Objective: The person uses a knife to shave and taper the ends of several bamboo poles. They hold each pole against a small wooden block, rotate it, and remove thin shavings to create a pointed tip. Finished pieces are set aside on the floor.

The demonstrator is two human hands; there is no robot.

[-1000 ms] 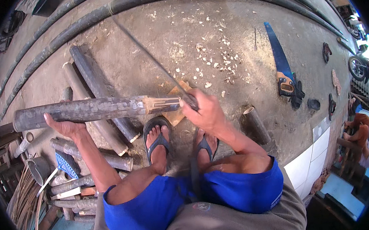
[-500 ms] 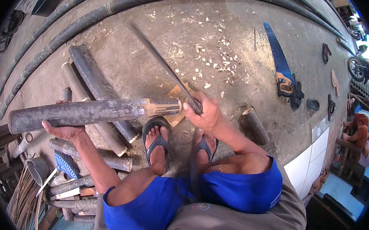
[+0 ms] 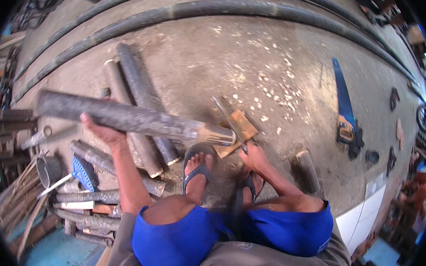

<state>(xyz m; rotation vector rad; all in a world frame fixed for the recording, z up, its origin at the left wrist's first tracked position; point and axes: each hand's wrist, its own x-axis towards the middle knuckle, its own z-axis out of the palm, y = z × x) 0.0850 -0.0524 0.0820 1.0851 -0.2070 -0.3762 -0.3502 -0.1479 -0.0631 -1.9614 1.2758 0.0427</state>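
My left hand (image 3: 105, 133) is closed under a thick dark bamboo piece (image 3: 123, 114), its thumb over the near side. The piece slants down to the right across my view, and its right end is cut into pale strips with slots between them. In my right hand (image 3: 255, 158) is a machete (image 3: 228, 116), its narrow dark blade pointing up and away past the cut end. Whether the blade touches the bamboo, I cannot tell. Beneath that end a wooden block (image 3: 244, 124) lies on the floor, close to my sandalled feet.
Two more bamboo pieces (image 3: 147, 108) lie at the left, and a short one (image 3: 306, 168) near my right knee. A handsaw (image 3: 342, 94) rests at the right. Pale chips (image 3: 281, 91) litter the concrete floor. Long bamboo poles (image 3: 224, 7) cross the far side. A blue brush (image 3: 83, 172) and bucket (image 3: 49, 170) stand left.
My right hand has lowered with the machete, whose blade now sits by the cut end. The bamboo piece has tilted, its right end lower. The whole view has shifted.
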